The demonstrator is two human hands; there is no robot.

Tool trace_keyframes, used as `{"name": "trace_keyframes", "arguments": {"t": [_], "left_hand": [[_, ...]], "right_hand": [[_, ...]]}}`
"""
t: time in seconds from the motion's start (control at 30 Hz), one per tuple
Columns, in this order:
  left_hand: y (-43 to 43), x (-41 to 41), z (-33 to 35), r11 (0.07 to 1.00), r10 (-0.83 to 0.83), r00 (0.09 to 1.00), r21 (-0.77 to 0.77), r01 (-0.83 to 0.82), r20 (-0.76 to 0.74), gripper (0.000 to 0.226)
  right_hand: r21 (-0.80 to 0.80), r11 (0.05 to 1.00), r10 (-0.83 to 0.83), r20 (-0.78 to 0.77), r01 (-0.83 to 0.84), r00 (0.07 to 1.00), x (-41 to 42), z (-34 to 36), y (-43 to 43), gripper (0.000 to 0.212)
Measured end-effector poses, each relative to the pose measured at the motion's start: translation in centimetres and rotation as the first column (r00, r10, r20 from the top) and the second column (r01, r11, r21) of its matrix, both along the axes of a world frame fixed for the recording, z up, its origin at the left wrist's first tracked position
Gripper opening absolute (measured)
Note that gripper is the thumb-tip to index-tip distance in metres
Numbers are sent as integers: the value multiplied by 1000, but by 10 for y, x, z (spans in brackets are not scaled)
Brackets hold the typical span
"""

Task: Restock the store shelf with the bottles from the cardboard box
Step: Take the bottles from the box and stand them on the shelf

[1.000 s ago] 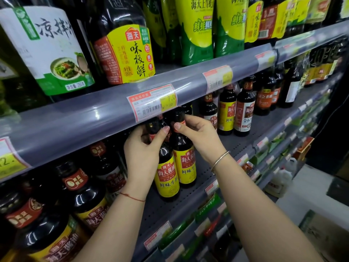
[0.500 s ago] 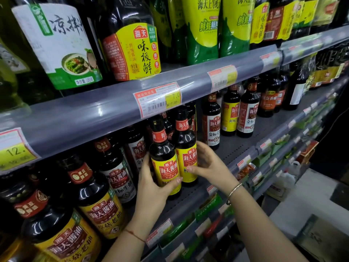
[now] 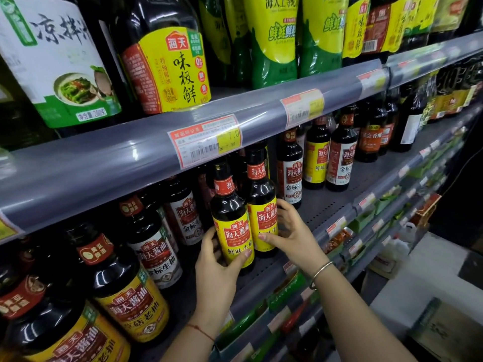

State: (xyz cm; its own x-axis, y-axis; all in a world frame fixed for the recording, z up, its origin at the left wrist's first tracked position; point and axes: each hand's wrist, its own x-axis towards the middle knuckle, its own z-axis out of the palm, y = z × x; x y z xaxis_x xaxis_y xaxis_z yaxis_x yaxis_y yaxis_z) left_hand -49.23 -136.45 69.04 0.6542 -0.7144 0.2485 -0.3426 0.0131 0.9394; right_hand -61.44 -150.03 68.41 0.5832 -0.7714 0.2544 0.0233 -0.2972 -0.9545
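Two dark glass soy sauce bottles with yellow-and-red labels were seen upright and touching side by side at the front of the grey metal middle shelf (image 3: 329, 205). The left-hand bottle (image 3: 231, 218) was gripped low on its label by the left hand (image 3: 218, 267), thumb across the front and fingers curled behind. The right-hand bottle (image 3: 261, 205) was held at its base by the right hand (image 3: 290, 231), a silver bangle (image 3: 320, 273) worn on that wrist. A thin red string (image 3: 201, 331) was tied round the left wrist. Larger dark bottles with yellow labels (image 3: 125, 296) were ranged to the left on the same shelf. A red-and-yellow price tag (image 3: 206, 142) was fixed to the shelf edge above. The cardboard box could not be made out with certainty.
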Motion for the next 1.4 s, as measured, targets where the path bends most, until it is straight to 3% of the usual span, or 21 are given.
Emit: {"name": "trace_keyframes", "arguments": {"t": [0.6,0.7,0.97,1.23,1.4], "left_hand": [[-118,-61,-5,997,-65,997,-40,64,-29,70],[-129,-62,-7,998,-62,998,-30,61,-26,71],[-134,-64,-11,998,-56,998,-41,56,-4,72],[-130,-66,-8,996,-88,992,-15,87,-85,86],[-111,-72,2,997,-83,996,-7,83,-35,88]], "right_hand": [[60,997,-52,-31,54,998,-69,8,-109,70],[98,995,-31,-18,33,999,-73,5,-119,77],[101,994,-33,-27,35,999,-74,4,-121,78],[67,995,-77,-41,80,996,-73,4,-107,80],[81,973,-211,-53,215,976,-83,9,-83,79]]}}
